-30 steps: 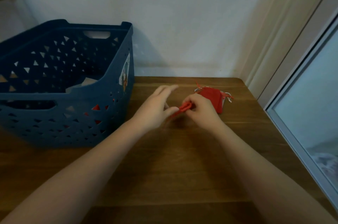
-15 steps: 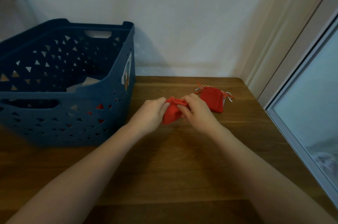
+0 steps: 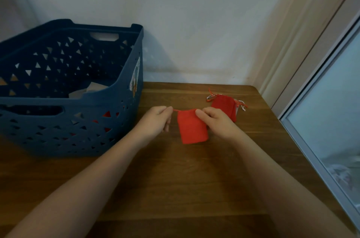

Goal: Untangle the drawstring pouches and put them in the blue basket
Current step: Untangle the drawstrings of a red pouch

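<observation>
Half a second back the red pouch point(image 3: 191, 128) was bunched up between the two hands; now it hangs flat and open to view, and the hands have drawn apart sideways, pulling a red drawstring point(image 3: 176, 110) taut out of its left top corner

There is only the head camera, so here is what it gives us. The left hand point(image 3: 155, 122) has its fingers curled, thumb and forefinger pinching the end of that string. The right hand point(image 3: 216, 122) clamps the pouch's top right corner between thumb and fingers, which steadies the mouth while the cord is tugged the other way, presumably to free it or check it runs clear. The pouch dangles just above the wooden table point(image 3: 175, 179), between the hands and near the middle of the scene.

Behind the right hand, further back and to the right, the other pouches point(image 3: 224, 104) lie in a small red heap with red and white cords point(image 3: 211, 96) straggling out at both ends; these look not yet sorted. On the left stands the blue basket point(image 3: 116, 105), its near wall close to the left hand, a short carry for the drop. Through its triangular holes some red shows low down, probably pouches already in, and a pale item point(image 3: 87, 90) lies inside, too hidden to name
</observation>
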The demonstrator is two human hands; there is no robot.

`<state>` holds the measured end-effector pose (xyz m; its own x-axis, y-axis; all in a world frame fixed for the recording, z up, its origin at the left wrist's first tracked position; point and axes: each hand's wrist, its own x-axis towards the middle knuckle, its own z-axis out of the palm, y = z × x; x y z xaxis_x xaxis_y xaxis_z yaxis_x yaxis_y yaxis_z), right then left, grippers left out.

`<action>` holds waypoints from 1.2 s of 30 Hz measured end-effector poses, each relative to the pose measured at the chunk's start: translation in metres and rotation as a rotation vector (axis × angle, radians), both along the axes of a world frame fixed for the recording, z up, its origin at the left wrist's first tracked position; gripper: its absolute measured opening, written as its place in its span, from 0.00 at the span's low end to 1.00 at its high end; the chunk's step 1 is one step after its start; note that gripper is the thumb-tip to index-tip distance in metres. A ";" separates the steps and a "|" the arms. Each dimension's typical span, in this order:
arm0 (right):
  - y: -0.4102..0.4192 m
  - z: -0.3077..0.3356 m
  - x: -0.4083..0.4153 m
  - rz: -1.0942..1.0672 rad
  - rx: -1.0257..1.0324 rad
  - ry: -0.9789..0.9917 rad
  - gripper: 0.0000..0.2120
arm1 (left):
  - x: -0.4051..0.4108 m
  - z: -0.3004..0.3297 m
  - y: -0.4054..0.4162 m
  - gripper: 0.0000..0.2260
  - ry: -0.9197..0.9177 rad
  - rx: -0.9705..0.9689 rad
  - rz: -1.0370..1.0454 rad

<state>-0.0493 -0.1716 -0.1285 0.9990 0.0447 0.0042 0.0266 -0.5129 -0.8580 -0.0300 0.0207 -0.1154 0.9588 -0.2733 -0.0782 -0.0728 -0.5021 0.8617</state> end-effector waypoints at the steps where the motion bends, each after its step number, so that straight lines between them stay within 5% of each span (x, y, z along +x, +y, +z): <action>1: 0.002 0.000 0.000 -0.046 0.135 0.033 0.16 | 0.000 0.001 0.000 0.17 0.063 -0.057 0.022; 4: 0.005 0.002 0.004 -0.199 0.553 0.137 0.12 | 0.002 0.001 0.004 0.18 0.240 -0.222 0.069; 16: 0.007 0.019 0.003 -0.203 1.406 0.140 0.19 | 0.004 0.006 -0.001 0.19 0.449 -0.553 0.114; 22: 0.004 0.009 0.002 -0.247 1.103 0.215 0.13 | 0.006 0.000 0.004 0.17 0.515 -0.623 0.206; 28: 0.027 0.011 -0.010 -0.055 0.356 0.151 0.07 | 0.010 0.007 -0.003 0.14 0.349 -0.633 0.234; 33: 0.042 0.017 -0.010 0.107 0.294 0.101 0.05 | 0.006 0.022 -0.011 0.11 0.184 -0.642 0.128; 36: 0.044 0.019 -0.007 0.070 0.424 0.056 0.09 | -0.005 0.017 -0.013 0.09 0.221 -0.636 0.113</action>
